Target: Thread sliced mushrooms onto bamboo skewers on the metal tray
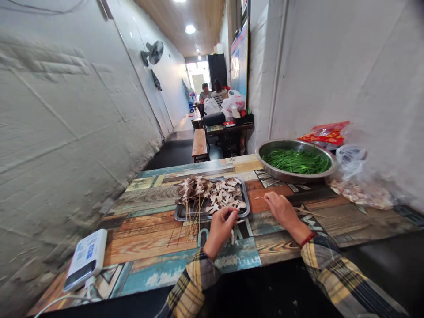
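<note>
Right hand (pixel 283 212) pinching thin wooden skewer (pixel 260 198).

Left hand (pixel 220 232) curled, right hand (pixel 283 212) pinching

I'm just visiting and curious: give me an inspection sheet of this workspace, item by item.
Surface: worn wood-print table.
Job's things: steel tray of sliced mushrooms, some on wooden skewers.
Clutter: steel bowl of green vegetables; plastic bag.
Hands: left hand pinched at the tray's edge, anything held hidden; right hand pinching a thin skewer.
Cables: white cable by a white box.
Surroundings: rough white wall, wall fan, two people seated far off.
</note>
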`<state>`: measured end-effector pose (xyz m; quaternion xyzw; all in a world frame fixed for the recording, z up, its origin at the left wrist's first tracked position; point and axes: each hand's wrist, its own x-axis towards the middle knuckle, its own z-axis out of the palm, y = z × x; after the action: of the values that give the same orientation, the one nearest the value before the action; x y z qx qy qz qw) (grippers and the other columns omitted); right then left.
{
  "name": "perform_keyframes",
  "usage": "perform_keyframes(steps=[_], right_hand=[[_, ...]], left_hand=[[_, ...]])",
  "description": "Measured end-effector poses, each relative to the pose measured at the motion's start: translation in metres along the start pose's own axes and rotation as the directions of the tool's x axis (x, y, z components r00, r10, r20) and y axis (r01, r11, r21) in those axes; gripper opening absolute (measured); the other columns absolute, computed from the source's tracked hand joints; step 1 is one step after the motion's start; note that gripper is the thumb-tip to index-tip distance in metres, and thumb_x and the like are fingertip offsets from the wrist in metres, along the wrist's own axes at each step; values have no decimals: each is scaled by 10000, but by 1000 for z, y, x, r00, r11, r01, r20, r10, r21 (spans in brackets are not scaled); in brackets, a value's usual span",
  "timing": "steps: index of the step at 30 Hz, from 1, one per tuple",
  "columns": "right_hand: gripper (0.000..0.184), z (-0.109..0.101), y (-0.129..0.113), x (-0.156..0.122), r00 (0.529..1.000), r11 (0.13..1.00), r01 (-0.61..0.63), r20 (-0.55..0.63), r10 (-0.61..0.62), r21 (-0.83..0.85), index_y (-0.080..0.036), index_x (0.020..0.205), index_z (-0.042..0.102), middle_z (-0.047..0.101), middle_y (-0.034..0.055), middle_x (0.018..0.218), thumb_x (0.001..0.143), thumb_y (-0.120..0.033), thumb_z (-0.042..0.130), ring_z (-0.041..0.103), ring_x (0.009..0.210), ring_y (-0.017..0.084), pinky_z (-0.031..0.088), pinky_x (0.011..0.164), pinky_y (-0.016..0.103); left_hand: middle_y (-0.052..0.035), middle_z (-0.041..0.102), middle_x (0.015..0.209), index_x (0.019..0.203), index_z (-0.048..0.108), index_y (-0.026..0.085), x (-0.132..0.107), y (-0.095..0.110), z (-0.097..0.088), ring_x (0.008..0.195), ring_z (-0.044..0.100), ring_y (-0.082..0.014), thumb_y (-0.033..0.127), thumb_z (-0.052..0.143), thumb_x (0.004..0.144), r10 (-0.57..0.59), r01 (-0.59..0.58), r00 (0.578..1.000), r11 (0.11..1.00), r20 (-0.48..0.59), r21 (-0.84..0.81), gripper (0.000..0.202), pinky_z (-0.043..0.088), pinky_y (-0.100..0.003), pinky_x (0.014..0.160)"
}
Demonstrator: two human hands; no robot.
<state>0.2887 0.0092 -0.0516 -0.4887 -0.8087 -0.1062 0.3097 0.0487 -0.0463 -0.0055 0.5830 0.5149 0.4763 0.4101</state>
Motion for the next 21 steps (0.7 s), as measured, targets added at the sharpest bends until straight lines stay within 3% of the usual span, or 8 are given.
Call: perform_keyframes(steps=[6,9,15,21], right_hand=[[193,1,-45,31,995,986,97,-47,-91,133,-193,997,572,643,58,877,991,-225,382,618,799,186,444,695,290],[206,3,-64,47,988,973,153,-62,-144,173,-184,948,591,639,60,814,986,-207,390,614,766,187,455,697,297],[196,13,-78,57,981,951,191,-80,-177,242,-183,919,614,645,63,800,972,-199,426,603,768,184,455,706,295],[205,10,-74,55,982,945,188,-23,-189,267,-186,907,640,656,69,805,964,-213,445,603,779,188,448,714,296]], left_hand=[[-36,663,712,842,687,160,33,-7,-9,626,582,-145,316,588,773,111,-110,973,994,-205,17,197,430,-236,577],[-56,682,791,860,686,166,43,-15,-12,705,604,-159,299,577,788,144,-138,958,990,-246,42,186,445,-247,631],[-61,675,833,856,675,169,44,-17,-19,764,602,-169,275,578,803,176,-153,958,981,-227,116,153,442,-267,695],[-20,602,662,642,653,191,43,-3,-19,665,527,-151,274,618,766,217,-190,965,965,-146,181,154,382,-254,643]])
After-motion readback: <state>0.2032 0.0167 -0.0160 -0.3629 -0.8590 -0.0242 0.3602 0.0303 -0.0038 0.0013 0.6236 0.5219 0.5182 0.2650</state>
